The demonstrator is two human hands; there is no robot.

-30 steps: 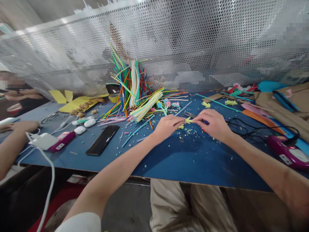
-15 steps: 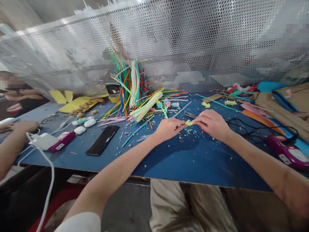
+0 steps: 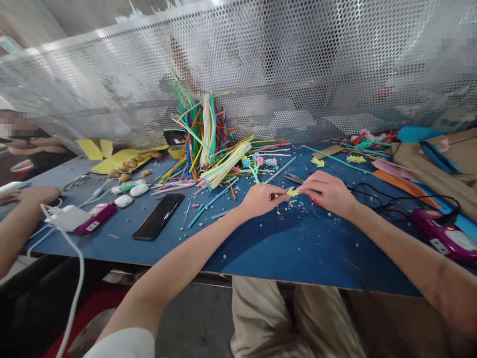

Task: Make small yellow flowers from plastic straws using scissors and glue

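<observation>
Between my two hands is a small yellow fuzzy piece (image 3: pixel 292 192). My left hand (image 3: pixel 263 199) pinches its left end between thumb and fingertips. The fingertips of my right hand (image 3: pixel 325 191) are closed on its right side. Pliers (image 3: pixel 294 177) with red on the handle lie on the table partly under my right hand. Two similar yellow pieces, one nearer (image 3: pixel 318 162) and one farther right (image 3: pixel 356 159), rest beyond my right hand. A branched pastel piece with pink and blue tufts (image 3: pixel 256 166) lies past my left hand.
The blue table (image 3: pixel 238 253) carries a heap of coloured pipe cleaners (image 3: pixel 197 134), a black phone (image 3: pixel 158 217), a purple power strip (image 3: pixel 443 236) with cables and scattered clippings. A perforated metal screen (image 3: pixel 261 64) stands behind. Another person's arm (image 3: pixel 22 214) rests at the left.
The yellow piece between my fingertips has shifted and turned slightly. My left fingers have moved a little on it; both hands stay in nearly the same place.
</observation>
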